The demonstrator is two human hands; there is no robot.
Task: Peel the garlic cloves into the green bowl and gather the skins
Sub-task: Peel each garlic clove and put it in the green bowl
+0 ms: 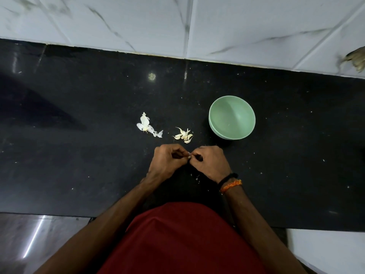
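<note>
Left hand (165, 161) and right hand (210, 162) knuckle to knuckle at six o'clock of frame centre, fingertips curled in and pinched together on one garlic clove (189, 155). Only a pale sliver of that clove visible between the fingertips; long axis and pointing direction impossible to tell.

From the head view, loose garlic cloves (183, 133) heaped on the black counter (79, 155) just beyond the hands, at twelve o'clock from them. Curved, crescent-shaped, tips fanned several ways, no single heading; one thin tail pointing toward ten o'clock. Papery skins (147, 126) at ten o'clock from the hands, near the clove heap but apart from it, long axis roughly from eleven to four o'clock. Green bowl (232, 117) at one o'clock from the hands, upright, near the heap, seemingly holding no cloves. Small white flecks scattered on the counter beneath the wrists.

Likely handling: cloves light, firm, small, prone to slipping once bare; best pinched across the fat middle, with a nail worked in at the pointed tip or the root end to start the skin. Skins feather-light, brittle, easily torn or blown; better swept together with flat fingers than picked singly.

Orange and black threads (230, 182) tied round the right wrist.
</note>
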